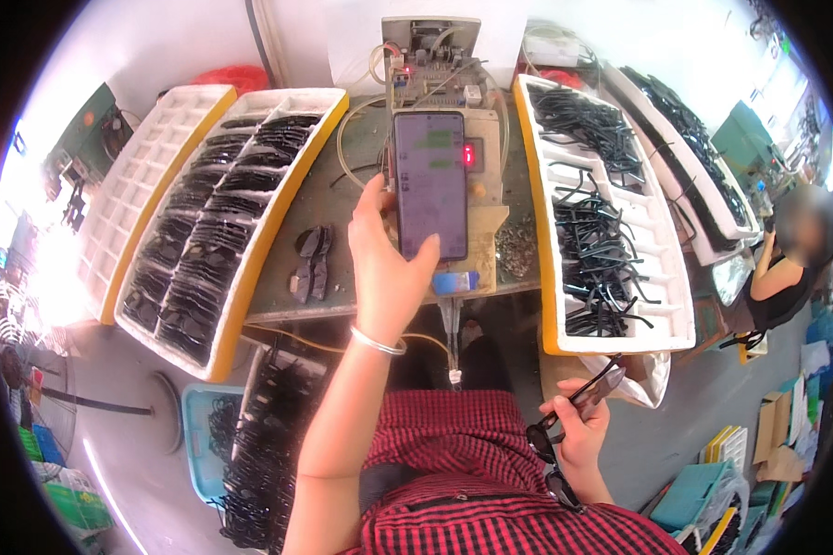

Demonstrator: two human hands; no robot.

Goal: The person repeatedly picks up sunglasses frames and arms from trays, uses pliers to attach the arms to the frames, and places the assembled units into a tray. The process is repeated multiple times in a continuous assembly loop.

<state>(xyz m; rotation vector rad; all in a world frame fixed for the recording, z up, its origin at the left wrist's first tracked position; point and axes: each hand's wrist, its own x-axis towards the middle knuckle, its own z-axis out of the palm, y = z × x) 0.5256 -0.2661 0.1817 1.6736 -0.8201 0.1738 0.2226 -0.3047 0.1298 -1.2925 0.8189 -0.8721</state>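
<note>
A pair of dark sunglasses [565, 435] is gripped in the right hand [581, 433], fingers closed round the frame, low at about 4 o'clock of the view, above the red checked lap. A smartphone [430, 183] is held up by the left hand [389, 264] just above centre, thumb against its right edge and fingers wrapped behind; its screen is lit.

The work is judged to be paused midway (the glasses are held off the bench while the phone is faced). A few dark lens pieces [312, 264] lie loose on the bench at 9 o'clock of the phone, before a small bench machine [444, 83] at 12 o'clock.

Outward, a white foam tray [250, 250] at 10 o'clock is packed nearly full with dark frame fronts; the tray beyond it [148, 176] is seen unfilled. At 3 o'clock another foam tray [662, 277] holds tangled black temple arms, several cells still bare. A blue basket [194, 435] at 7 o'clock holds more dark parts.
</note>
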